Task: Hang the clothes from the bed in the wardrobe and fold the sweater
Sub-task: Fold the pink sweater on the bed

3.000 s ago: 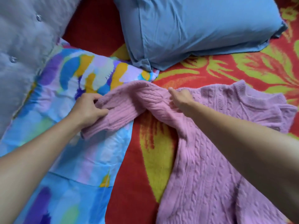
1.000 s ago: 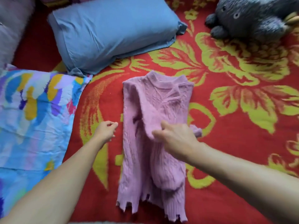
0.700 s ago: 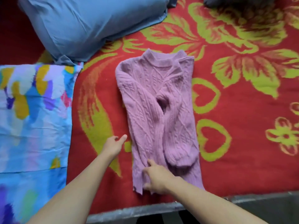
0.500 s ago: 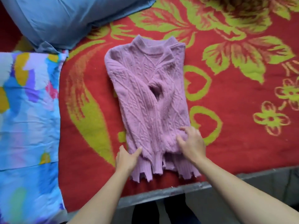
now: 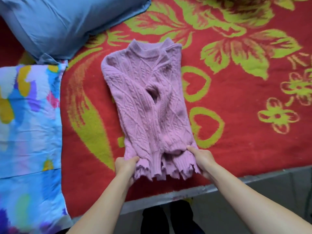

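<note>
A pink cable-knit sweater (image 5: 148,105) is lying lengthwise on a fuzzy red blanket (image 5: 236,98) patterned with yellow-green flowers and hearts, its ribbed collar pointing away and its scalloped hem sitting near the bed's edge. Both sleeves are lying folded over the front, making a narrow long shape. The left hand (image 5: 125,166) is gripping the hem's left corner, thumb on top and fingers curled under the knit. The right hand (image 5: 201,159) is pinching the hem's right corner the same way. Both forearms are reaching forward, bare. A smooth blue pillow (image 5: 64,22) is resting beyond, and a glossy multicoloured pillow (image 5: 28,115) is lying to the left.
</note>
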Tool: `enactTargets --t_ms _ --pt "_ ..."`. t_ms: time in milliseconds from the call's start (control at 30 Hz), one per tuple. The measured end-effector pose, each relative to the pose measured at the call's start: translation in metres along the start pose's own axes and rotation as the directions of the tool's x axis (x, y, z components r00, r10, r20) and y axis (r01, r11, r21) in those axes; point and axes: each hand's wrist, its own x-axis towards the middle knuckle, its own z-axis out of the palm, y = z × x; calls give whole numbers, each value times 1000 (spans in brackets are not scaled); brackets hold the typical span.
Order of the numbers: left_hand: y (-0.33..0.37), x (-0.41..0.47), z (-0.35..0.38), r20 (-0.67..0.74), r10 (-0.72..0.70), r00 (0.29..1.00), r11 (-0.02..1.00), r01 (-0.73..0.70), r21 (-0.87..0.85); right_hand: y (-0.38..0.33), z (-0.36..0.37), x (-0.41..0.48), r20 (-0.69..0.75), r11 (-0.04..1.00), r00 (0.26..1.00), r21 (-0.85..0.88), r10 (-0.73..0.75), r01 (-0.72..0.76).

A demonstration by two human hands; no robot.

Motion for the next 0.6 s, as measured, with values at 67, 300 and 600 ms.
enactTargets --t_ms 67,300,600 --pt "35 -15 -7 14 16 1000 997 -15 -77 -33 -7 -11 91 981 995 186 35 -52" --pt "195 -13 -18 119 116 986 965 -83 -247 -195 6 -27 339 889 936 452 -89 -79" --pt "332 51 21 268 406 873 909 -358 -213 -337 74 36 177 937 965 324 -193 128"
